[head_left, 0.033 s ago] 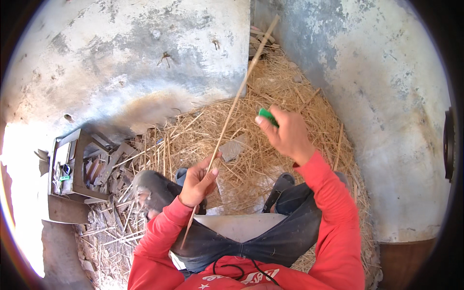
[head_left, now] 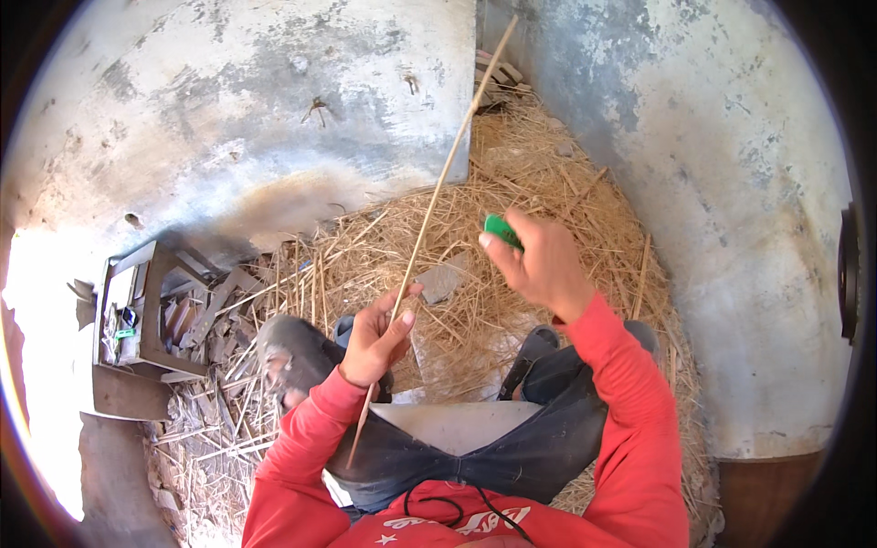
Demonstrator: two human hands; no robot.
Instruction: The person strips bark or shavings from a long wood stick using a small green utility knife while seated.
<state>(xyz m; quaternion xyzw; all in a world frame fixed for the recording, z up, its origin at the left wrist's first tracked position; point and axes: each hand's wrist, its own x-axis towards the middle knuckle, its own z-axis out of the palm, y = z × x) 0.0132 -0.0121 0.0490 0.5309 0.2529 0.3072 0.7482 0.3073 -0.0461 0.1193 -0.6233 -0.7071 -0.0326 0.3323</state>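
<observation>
A long, thin tan cane stick [head_left: 437, 196] slants from above my lap up and away toward the far corner. My left hand [head_left: 375, 336] is closed around its lower part, and the stick's near end sticks out below the wrist over my thigh. To the right of the stick, apart from it, my right hand [head_left: 546, 260] is closed on a small green object [head_left: 503, 231]. Only one end of that object shows past the thumb and fingers, so its exact kind is hidden.
Straw-like shavings [head_left: 548, 164] cover the floor around my bent legs. At left stands a wooden stool-like frame [head_left: 146, 310] with small items on it, beside scrap wood pieces [head_left: 215, 320]. Worn plaster walls [head_left: 731, 183] rise ahead and to the right. A pale flat piece [head_left: 442, 279] lies among the shavings.
The stick's far end has shifted slightly to the left and farther away. My right hand, still closed on the green object, has moved very slightly left. My left hand keeps its hold.
</observation>
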